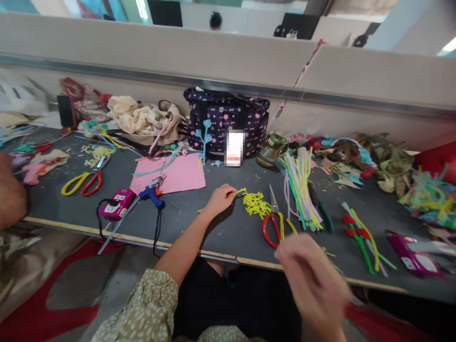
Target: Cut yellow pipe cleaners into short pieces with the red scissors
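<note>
My left hand (221,198) is closed in a pinch on a short yellow pipe cleaner piece (241,190), just above the dark tabletop. Right beside it lies a heap of cut yellow pipe cleaner pieces (257,204). My right hand (315,278) is raised over the table's front edge, close to the camera. It is smeared by motion, and its fingers do not show clearly. Scissors with red and yellow handles (273,223) rest between the heap and my right hand. Behind them is a bundle of long pastel pipe cleaners (302,190).
A hot glue gun (154,194) and a pink power strip (117,204) sit left, near pink paper (181,175) and second scissors (83,183). A phone (234,149) leans on a dark patterned bag (228,116), beside a jar (272,149). Another person's arm (10,190) enters left.
</note>
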Tool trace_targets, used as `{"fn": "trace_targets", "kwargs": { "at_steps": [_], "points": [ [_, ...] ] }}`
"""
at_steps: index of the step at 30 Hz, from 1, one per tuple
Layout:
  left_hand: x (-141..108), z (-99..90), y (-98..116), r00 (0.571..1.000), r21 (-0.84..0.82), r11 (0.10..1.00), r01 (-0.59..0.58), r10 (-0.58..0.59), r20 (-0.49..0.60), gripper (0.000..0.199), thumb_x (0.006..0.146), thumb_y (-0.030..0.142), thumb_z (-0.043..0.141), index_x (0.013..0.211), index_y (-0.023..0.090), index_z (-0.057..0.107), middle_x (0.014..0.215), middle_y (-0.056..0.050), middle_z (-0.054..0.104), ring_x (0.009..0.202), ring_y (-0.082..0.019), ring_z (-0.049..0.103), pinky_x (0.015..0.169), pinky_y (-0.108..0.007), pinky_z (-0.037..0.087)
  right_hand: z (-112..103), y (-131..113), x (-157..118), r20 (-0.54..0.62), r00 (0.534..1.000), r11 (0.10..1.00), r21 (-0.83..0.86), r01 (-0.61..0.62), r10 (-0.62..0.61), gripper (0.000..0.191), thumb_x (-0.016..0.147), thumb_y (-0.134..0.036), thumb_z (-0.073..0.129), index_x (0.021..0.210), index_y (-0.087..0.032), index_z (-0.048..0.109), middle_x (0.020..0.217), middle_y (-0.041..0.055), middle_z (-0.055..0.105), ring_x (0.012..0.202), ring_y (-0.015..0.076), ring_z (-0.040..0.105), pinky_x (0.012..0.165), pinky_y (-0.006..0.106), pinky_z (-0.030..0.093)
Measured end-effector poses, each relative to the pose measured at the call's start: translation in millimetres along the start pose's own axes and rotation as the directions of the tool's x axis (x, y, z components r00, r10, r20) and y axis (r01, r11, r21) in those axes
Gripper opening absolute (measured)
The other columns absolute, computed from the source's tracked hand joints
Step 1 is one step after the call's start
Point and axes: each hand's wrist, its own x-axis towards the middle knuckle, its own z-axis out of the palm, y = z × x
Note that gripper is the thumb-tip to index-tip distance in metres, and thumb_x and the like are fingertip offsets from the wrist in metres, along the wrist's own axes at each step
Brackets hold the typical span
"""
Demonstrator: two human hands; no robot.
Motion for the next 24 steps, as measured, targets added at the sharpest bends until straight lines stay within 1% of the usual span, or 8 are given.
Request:
{"fn": "trace_targets", "kwargs": {
  "at_steps": [3, 6, 9, 12, 16, 19, 21, 24],
  "points": [
    [-0.5, -1.0, 1.2, 0.999, 0.033, 0.999, -0.012, 0.011, 0.033, 0.021, 0.086, 0.021, 0.052, 0.093, 0.019, 0.072, 0.088, -0.004, 0.064, 0.076, -0.014, 0.058, 0.070, -0.025, 0.043, 9.1, 38.2, 35.7, 0.023, 0.991, 0.807, -0.583, -0.092, 0.129, 0.018, 0.091, -0.029, 0.051, 0.105, -0.020, 0.058, 0.099, 0.0118, 0.058, 0.091, 0.0263, 0.058, 0.079, 0.041, 0.048],
    [-0.9, -2.8, 2.6, 0.998, 0.056, 0.998, -0.025, 0.022, 0.057, 0.022, 0.088, 0.026, 0.053, 0.097, 0.021, 0.073, 0.089, -0.003, 0.066, 0.075, -0.014, 0.059, 0.069, -0.025, 0.042, 5.9, 76.6, 42.1, -0.017, 0.952, 0.507, -0.844, -0.178, 0.306, 0.029, 0.091, -0.029, 0.050, 0.113, -0.012, 0.056, 0.101, 0.0177, 0.057, 0.097, 0.0304, 0.056, 0.081, 0.041, 0.047],
    [-0.7, -3.9, 2.7, 0.998, 0.044, 0.999, -0.021, 0.018, 0.067, 0.022, 0.088, 0.027, 0.054, 0.099, 0.021, 0.072, 0.093, -0.004, 0.069, 0.080, -0.015, 0.060, 0.072, -0.026, 0.043, 3.7, 97.4, 37.5, 0.019, 0.925, 0.448, -0.878, -0.166, 0.380, 0.033, 0.091, -0.030, 0.050, 0.118, -0.011, 0.053, 0.102, 0.0167, 0.058, 0.096, 0.0284, 0.057, 0.082, 0.037, 0.046],
    [0.6, -3.3, -0.2, 0.998, 0.034, 0.999, 0.001, -0.003, 0.068, 0.021, 0.086, 0.025, 0.056, 0.100, 0.020, 0.071, 0.094, -0.004, 0.071, 0.081, -0.016, 0.061, 0.074, -0.027, 0.044, 5.0, 107.5, 40.0, 0.007, 0.923, 0.487, -0.851, -0.197, 0.386, 0.038, 0.090, -0.029, 0.050, 0.124, -0.012, 0.051, 0.104, 0.0154, 0.059, 0.095, 0.0259, 0.058, 0.080, 0.034, 0.046],
    [2.6, -2.3, -6.5, 0.999, 0.049, 0.999, -0.017, 0.015, 0.037, 0.018, 0.085, 0.023, 0.056, 0.094, 0.018, 0.071, 0.092, -0.004, 0.070, 0.081, -0.016, 0.061, 0.075, -0.027, 0.045, 1.1, 120.1, 49.1, -0.113, 0.904, 0.679, -0.623, -0.387, 0.412, 0.047, 0.080, -0.026, 0.056, 0.125, -0.012, 0.053, 0.095, 0.0093, 0.062, 0.080, 0.0198, 0.060, 0.071, 0.031, 0.048],
    [3.4, -2.7, -9.2, 0.999, 0.059, 0.997, -0.046, 0.045, 0.023, 0.017, 0.084, 0.022, 0.056, 0.089, 0.018, 0.071, 0.089, -0.004, 0.069, 0.081, -0.016, 0.060, 0.074, -0.027, 0.044, -7.4, 117.9, 50.5, -0.168, 0.818, 0.815, -0.106, -0.570, 0.550, 0.061, 0.073, -0.037, 0.062, 0.127, -0.011, 0.050, 0.079, 0.0018, 0.059, 0.054, 0.0131, 0.051, 0.048, 0.026, 0.045],
    [3.4, -3.2, -9.4, 0.999, 0.047, 0.998, -0.051, 0.051, 0.015, 0.016, 0.084, 0.024, 0.056, 0.088, 0.018, 0.071, 0.087, -0.004, 0.068, 0.079, -0.015, 0.060, 0.074, -0.026, 0.044, -12.3, 105.6, 48.2, -0.097, 0.791, 0.786, 0.233, -0.572, 0.604, 0.072, 0.068, -0.044, 0.069, 0.130, -0.013, 0.047, 0.077, -0.0001, 0.057, 0.050, 0.0111, 0.046, 0.038, 0.023, 0.037],
    [3.3, -4.0, -8.2, 1.000, 0.000, 1.000, -0.018, 0.018, 0.004, 0.017, 0.084, 0.026, 0.057, 0.088, 0.018, 0.071, 0.084, -0.003, 0.069, 0.075, -0.014, 0.059, 0.070, -0.025, 0.043, -14.0, 77.9, 43.1, 0.077, 0.832, 0.724, 0.454, -0.520, 0.549, 0.066, 0.066, -0.046, 0.076, 0.122, -0.020, 0.053, 0.079, -0.0006, 0.054, 0.056, 0.0097, 0.045, 0.037, 0.018, 0.033]
  ]
}}
